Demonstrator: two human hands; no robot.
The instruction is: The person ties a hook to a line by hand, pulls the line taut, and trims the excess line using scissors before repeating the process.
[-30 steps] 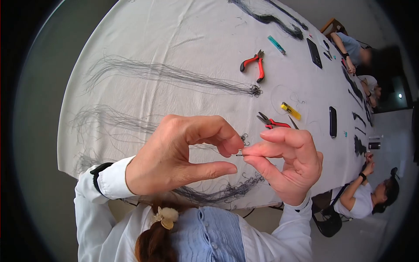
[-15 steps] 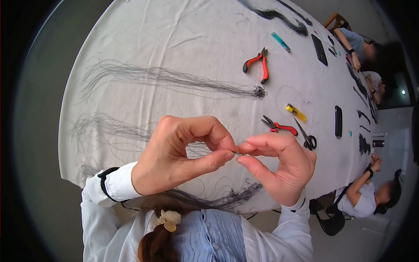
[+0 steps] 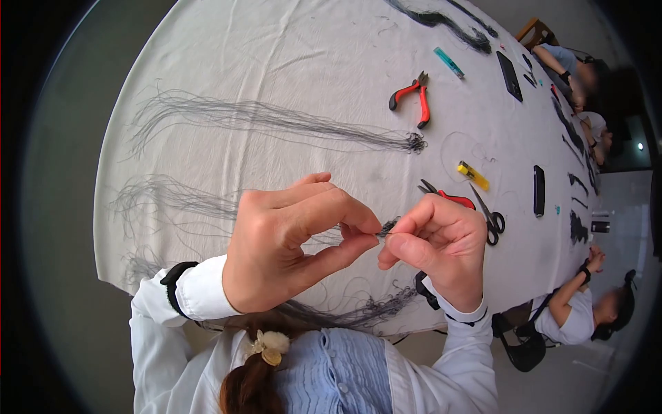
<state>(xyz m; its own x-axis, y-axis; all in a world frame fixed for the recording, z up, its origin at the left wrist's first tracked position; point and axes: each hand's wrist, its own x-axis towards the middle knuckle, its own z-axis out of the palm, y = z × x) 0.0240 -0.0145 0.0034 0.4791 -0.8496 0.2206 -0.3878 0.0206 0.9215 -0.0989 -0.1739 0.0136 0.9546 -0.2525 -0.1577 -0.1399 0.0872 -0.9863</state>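
My left hand (image 3: 296, 241) is closed in a pinch, thumb and forefinger on a thin dark strand (image 3: 383, 235). On the other end of that short piece, my right hand (image 3: 441, 252) has its fingertips pressed together; the fingers hide most of it. Under my hands lies a bundle of fine dark strands (image 3: 172, 196), its curly knotted end partly showing just beyond the fingertips. Farther off is a similar bundle (image 3: 276, 123) with a knotted end at the right. Nearer my body, a thicker curly bundle (image 3: 345, 317) runs along the table edge.
To the right lie red-handled pliers (image 3: 458, 200), scissors (image 3: 494, 224) and a yellow lighter (image 3: 473, 176). Beyond are more red-handled pliers (image 3: 412, 100), a teal lighter (image 3: 449, 63) and black phones (image 3: 509, 76). Several people sit along the white-covered table (image 3: 186, 41), with dark bundles before them.
My right hand has curled its fingers inward and turned, with its fingertips closer to my left. My left hand has shifted slightly right. The table items sit slightly differently in view.
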